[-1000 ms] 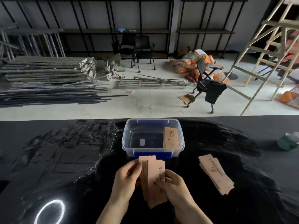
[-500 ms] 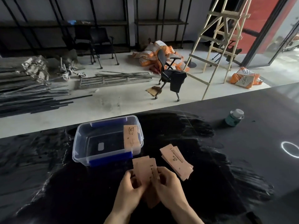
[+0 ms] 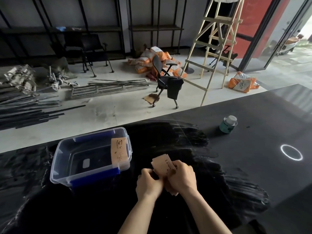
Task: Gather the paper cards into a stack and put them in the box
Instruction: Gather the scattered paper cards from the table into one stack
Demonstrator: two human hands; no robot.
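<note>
A clear plastic box with blue latches sits on the black table left of my hands. One tan paper card leans inside against its right wall. My left hand and my right hand are pressed together around a stack of tan paper cards, whose top end sticks out above my fingers. The lower part of the stack is hidden by my hands. No separate pile of cards shows on the table to the right.
A green jar with a pale lid stands on the black table at the right. A ring of reflected light lies near it. Beyond the table's far edge is a floor with a chair, a ladder and metal bars.
The view has swung to the right. My hands moved right with the cards, over where the second pile lay, and that pile no longer shows apart from the stack I hold.
</note>
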